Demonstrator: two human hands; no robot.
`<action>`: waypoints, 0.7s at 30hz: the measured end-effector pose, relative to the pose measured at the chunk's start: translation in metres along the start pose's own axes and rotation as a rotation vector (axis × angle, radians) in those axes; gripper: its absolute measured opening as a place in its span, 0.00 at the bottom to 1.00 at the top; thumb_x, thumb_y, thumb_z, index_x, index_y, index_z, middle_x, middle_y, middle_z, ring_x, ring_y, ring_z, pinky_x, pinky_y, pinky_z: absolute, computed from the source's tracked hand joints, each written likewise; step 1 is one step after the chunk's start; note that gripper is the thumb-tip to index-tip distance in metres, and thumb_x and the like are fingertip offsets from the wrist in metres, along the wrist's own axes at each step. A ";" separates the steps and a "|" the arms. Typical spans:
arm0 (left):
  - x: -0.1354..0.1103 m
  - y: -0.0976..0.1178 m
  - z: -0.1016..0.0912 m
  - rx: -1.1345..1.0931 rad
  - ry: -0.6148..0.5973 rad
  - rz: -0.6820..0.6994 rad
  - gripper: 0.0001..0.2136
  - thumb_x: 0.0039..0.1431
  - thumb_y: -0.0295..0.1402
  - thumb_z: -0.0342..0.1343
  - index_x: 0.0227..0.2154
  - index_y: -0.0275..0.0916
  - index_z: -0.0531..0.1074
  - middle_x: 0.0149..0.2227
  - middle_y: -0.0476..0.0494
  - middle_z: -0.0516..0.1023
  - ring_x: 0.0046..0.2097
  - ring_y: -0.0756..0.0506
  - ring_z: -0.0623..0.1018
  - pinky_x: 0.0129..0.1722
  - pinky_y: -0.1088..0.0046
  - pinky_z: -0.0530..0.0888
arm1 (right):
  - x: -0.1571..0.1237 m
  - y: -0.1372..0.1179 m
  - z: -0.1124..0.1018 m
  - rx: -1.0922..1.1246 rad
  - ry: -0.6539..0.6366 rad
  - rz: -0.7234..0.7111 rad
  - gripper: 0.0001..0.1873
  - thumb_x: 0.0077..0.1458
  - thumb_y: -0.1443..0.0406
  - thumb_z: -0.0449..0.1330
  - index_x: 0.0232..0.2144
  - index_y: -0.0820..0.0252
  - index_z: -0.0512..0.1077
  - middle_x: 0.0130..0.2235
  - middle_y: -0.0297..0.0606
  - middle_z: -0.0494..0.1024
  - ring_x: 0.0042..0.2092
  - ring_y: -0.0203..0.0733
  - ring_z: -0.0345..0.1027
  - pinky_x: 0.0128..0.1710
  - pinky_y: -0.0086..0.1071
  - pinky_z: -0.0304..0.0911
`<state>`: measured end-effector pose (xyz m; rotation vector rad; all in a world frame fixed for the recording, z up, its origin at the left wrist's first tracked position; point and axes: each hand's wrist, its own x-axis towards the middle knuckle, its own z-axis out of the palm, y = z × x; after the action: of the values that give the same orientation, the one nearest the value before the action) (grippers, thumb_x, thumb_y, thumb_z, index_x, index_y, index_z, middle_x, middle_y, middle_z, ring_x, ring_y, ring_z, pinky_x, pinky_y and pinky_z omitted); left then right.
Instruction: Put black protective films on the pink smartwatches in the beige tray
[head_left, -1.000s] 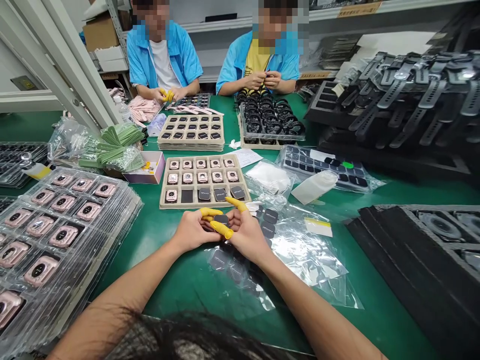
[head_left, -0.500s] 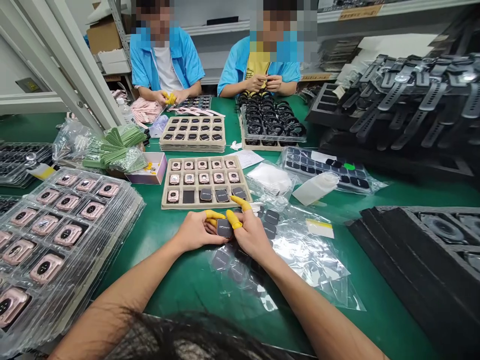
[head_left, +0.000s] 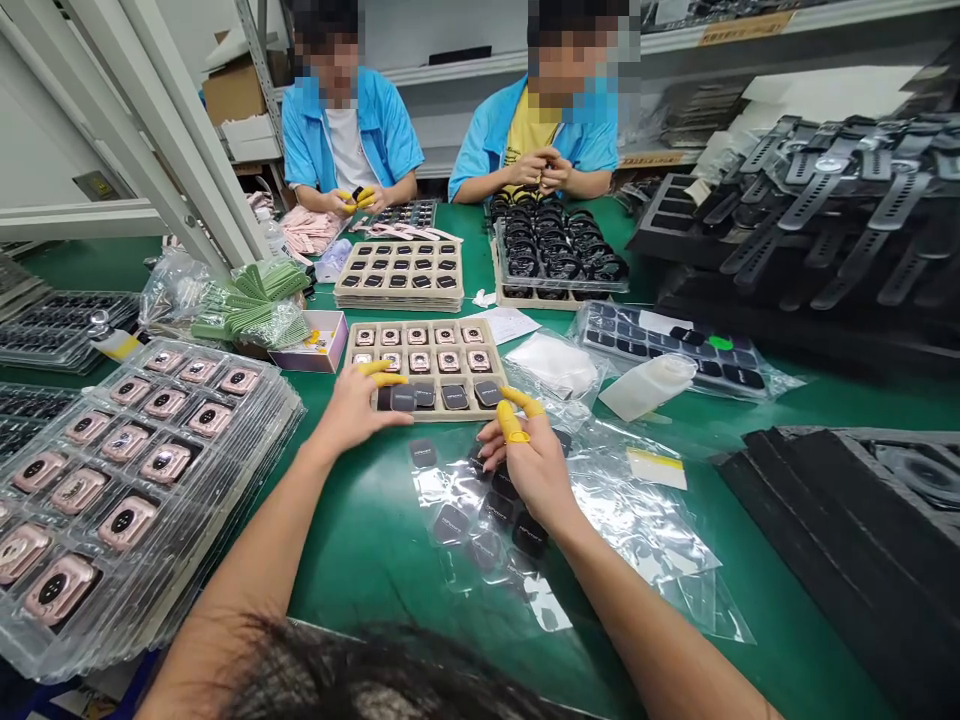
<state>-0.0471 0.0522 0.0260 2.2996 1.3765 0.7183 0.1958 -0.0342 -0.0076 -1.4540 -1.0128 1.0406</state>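
Note:
My left hand (head_left: 352, 405), with yellow finger cots on thumb and forefinger, pinches a black square piece (head_left: 400, 398) at the front row of a beige tray (head_left: 431, 414). The tray holds rose-gold watch cases (head_left: 420, 361) and more black pieces. My right hand (head_left: 529, 455), also in yellow cots, hovers with loosely spread fingers over loose black square pieces (head_left: 452, 522). They lie on clear plastic bags (head_left: 645, 520) on the green table, and the hand holds nothing.
Stacked clear blister trays of rose-gold cases (head_left: 150, 450) fill the left. Green straps (head_left: 255, 300), a pink box (head_left: 309, 342), another beige tray (head_left: 401, 275) and a tray of black watches (head_left: 555, 250) lie beyond. Black foam trays (head_left: 862, 520) sit right. Two people in blue work opposite.
Both hands were together on one black piece near the table's middle. My left hand has carried it forward to the tray, and my right hand has dropped over the loose pieces.

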 end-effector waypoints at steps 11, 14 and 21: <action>0.015 -0.026 -0.041 0.551 -0.275 -0.053 0.12 0.62 0.30 0.58 0.46 0.42 0.81 0.43 0.38 0.83 0.47 0.38 0.80 0.50 0.64 0.75 | -0.005 0.003 0.004 -0.256 -0.203 -0.239 0.23 0.63 0.50 0.56 0.52 0.56 0.73 0.29 0.33 0.79 0.27 0.40 0.72 0.29 0.35 0.69; 0.034 -0.021 -0.050 0.706 -0.500 0.039 0.16 0.51 0.24 0.64 0.44 0.42 0.81 0.43 0.38 0.84 0.47 0.38 0.81 0.48 0.68 0.75 | -0.006 0.003 0.007 -0.440 -0.331 -0.366 0.18 0.65 0.54 0.54 0.48 0.55 0.77 0.33 0.37 0.82 0.33 0.44 0.76 0.35 0.38 0.70; 0.054 -0.010 -0.053 0.756 -0.622 0.090 0.11 0.50 0.25 0.65 0.38 0.38 0.80 0.38 0.36 0.83 0.44 0.38 0.82 0.45 0.68 0.75 | -0.007 0.006 0.011 -0.691 -0.494 -0.470 0.16 0.65 0.62 0.54 0.48 0.54 0.79 0.47 0.40 0.85 0.48 0.48 0.78 0.48 0.42 0.71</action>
<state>-0.0642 0.1071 0.0757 2.7701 1.3598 -0.5918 0.1841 -0.0387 -0.0141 -1.3839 -2.1102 0.7343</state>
